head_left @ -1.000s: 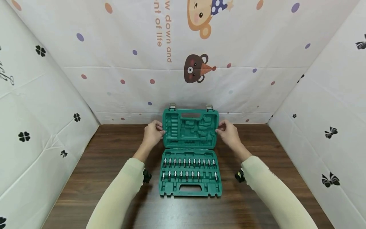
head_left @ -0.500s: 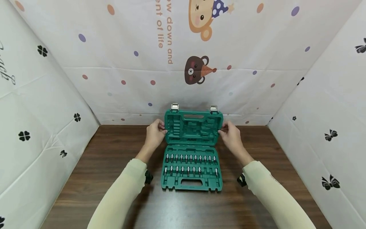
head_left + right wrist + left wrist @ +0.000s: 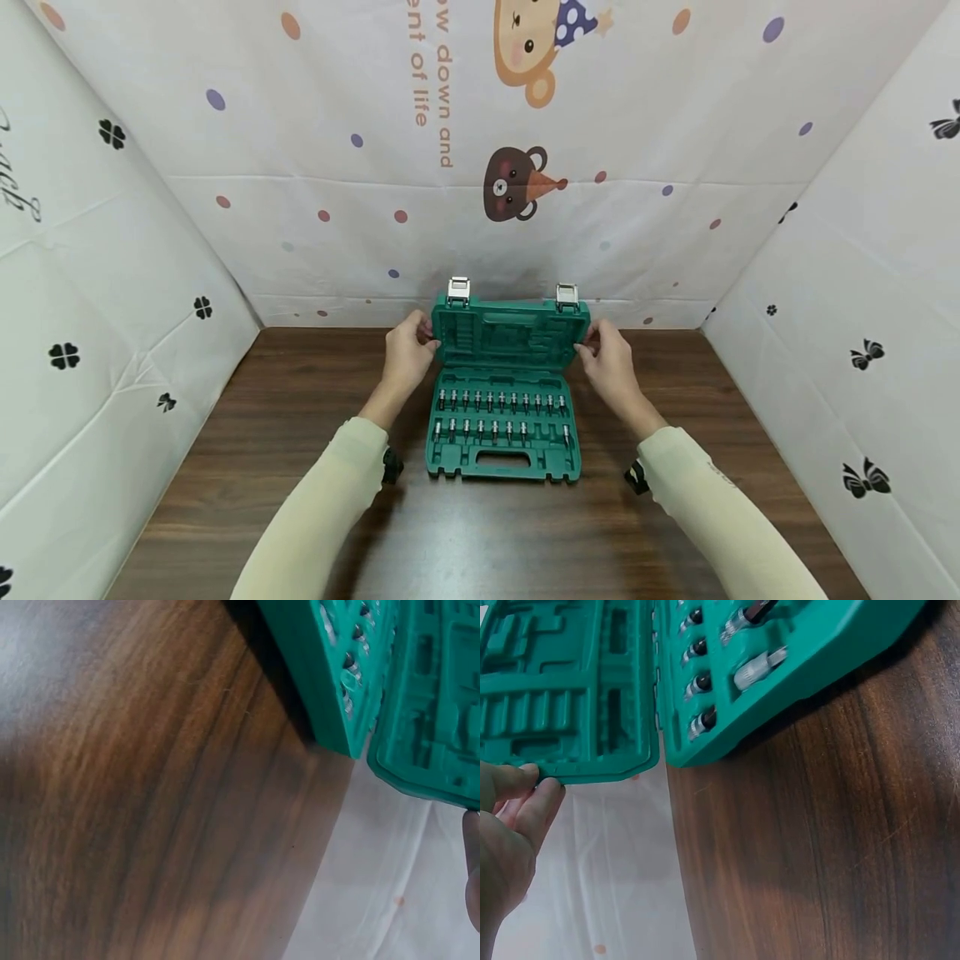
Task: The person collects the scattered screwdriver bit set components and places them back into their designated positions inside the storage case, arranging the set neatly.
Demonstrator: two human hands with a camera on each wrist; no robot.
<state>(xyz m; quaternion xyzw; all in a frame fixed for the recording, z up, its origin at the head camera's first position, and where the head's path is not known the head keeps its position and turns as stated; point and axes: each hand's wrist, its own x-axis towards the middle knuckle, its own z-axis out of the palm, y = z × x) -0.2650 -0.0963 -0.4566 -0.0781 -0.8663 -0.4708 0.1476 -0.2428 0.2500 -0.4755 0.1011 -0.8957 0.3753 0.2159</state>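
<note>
A green plastic socket case lies unfolded on the table, its base [image 3: 504, 460] nearest me and its lid [image 3: 491, 360] tilted up at the back. Two rows of silver hex bit sockets [image 3: 495, 431] sit in the base; the front row has a gap toward the right. My left hand [image 3: 406, 354] pinches the lid's left edge, thumb and fingertips on the rim in the left wrist view. My right hand [image 3: 609, 362] pinches the lid's right edge; the right wrist view catches only a finger [image 3: 472, 859] at the rim.
Two metal latches [image 3: 459, 289] stand up from the lid's far edge. Close behind the case rises a white wall sheet [image 3: 337, 250] printed with dots and bears. Brown wood-grain table [image 3: 480, 542] extends in front and to both sides.
The lid has swung up from lying further back toward upright, with both hands staying on its edges. The base has slid slightly away from me, toward the wall.
</note>
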